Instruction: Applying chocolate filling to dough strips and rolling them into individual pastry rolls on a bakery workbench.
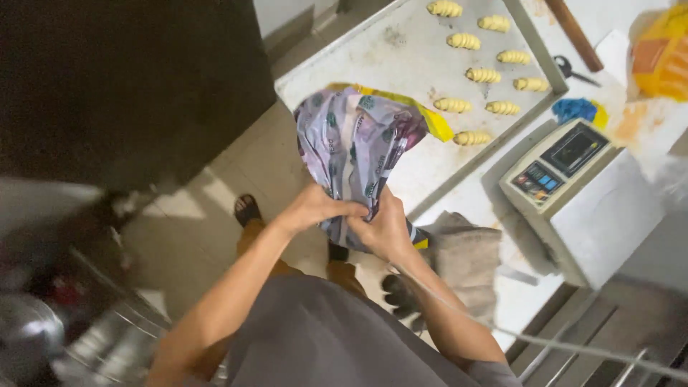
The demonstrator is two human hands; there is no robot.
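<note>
The white tabletop (pixel 631 129) stands over a tiled floor (pixel 215 186). It carries a metal tray (pixel 401 57) with rolled dough pieces (pixel 483 74), a digital scale (pixel 555 165), scissors (pixel 573 70) and a folded cloth (pixel 466 254). Both hands, left hand (pixel 315 208) and right hand (pixel 385 229), have a closed grip on a crumpled printed bag (pixel 355 143), held above the tray's near edge.

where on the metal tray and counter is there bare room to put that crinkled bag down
The near-left part of the metal baking tray is bare, bordered by its rim and the rows of pale ridged dough rolls. A second strip lies between the rolls and the grey digital scale. The far counter is crowded with black scissors, a blue cloth and an orange bag.
</note>
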